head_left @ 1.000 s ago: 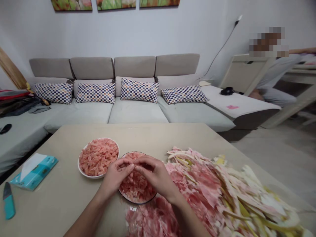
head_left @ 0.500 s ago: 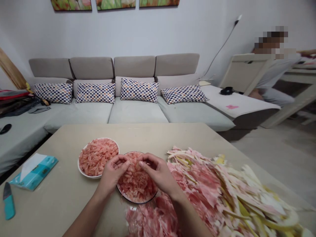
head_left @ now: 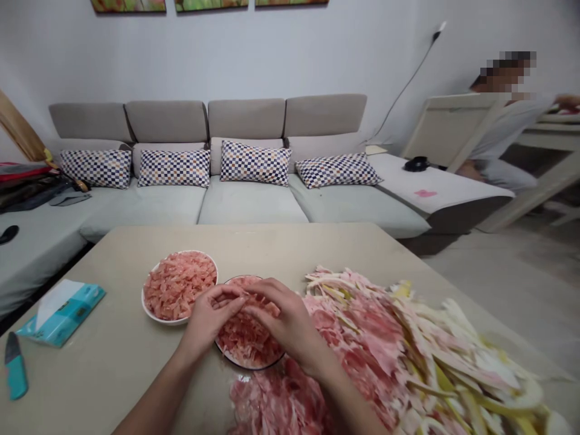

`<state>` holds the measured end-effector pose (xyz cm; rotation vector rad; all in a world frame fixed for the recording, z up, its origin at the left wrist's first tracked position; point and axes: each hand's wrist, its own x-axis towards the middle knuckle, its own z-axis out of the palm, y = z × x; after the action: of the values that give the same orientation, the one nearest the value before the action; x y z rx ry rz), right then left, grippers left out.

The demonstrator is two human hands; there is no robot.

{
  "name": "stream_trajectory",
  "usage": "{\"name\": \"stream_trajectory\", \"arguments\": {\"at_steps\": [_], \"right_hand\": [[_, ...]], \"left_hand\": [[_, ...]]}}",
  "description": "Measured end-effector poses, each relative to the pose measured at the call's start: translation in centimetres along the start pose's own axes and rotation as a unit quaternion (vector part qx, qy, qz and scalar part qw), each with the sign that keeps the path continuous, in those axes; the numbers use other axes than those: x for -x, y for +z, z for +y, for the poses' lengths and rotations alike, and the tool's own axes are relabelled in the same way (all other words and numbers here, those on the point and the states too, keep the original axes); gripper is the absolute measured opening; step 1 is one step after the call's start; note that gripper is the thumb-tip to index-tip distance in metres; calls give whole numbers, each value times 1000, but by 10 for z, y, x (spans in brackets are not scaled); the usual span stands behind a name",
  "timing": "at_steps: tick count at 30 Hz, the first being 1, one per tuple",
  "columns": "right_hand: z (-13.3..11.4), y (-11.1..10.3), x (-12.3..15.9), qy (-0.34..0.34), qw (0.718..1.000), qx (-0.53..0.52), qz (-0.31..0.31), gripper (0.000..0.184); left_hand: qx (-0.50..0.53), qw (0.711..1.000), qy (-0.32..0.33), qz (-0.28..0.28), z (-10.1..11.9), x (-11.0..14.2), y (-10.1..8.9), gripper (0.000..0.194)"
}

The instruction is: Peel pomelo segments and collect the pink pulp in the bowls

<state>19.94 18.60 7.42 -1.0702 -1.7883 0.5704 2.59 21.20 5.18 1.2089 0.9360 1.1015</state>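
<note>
My left hand [head_left: 212, 315] and my right hand [head_left: 290, 320] meet fingertip to fingertip above a dark-rimmed plate [head_left: 250, 366]. Both are closed in a pinch on a small piece of pomelo flesh, mostly hidden behind the fingers. Loose pink pomelo flesh [head_left: 249, 341] fills the plate below. Just left of it, a white plate [head_left: 145, 302] carries a heap of the same pomelo flesh [head_left: 181, 284]. Pink membranes [head_left: 283, 399] lie on the table under my right forearm.
A large pile of pomelo peel [head_left: 457, 368] and membrane covers the right of the table [head_left: 136, 374]. A blue tissue pack [head_left: 66, 317] and a turquoise-handled knife [head_left: 17, 371] lie left. Behind stands a sofa [head_left: 249, 202]; a person [head_left: 507, 133] sits far right.
My hands have come closer together, the right one shifting left so that the fingertips meet. The piece between them is now more hidden. The view has shifted slightly.
</note>
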Motion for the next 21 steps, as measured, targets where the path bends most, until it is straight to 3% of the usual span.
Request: {"name": "stream_trajectory", "arguments": {"at_steps": [5, 12, 21], "right_hand": [[0, 5, 0, -12, 1000, 7, 8, 15], [2, 6, 0, -18, 999, 41, -21, 14], [7, -2, 0, 35, 999, 27, -28, 12]], "left_hand": [[0, 1000, -8, -23, 4, 0, 0, 18], [-20, 1000, -4, -18, 5, 0, 0, 20], [-99, 994, 34, 13, 3, -1, -1, 17]]}}
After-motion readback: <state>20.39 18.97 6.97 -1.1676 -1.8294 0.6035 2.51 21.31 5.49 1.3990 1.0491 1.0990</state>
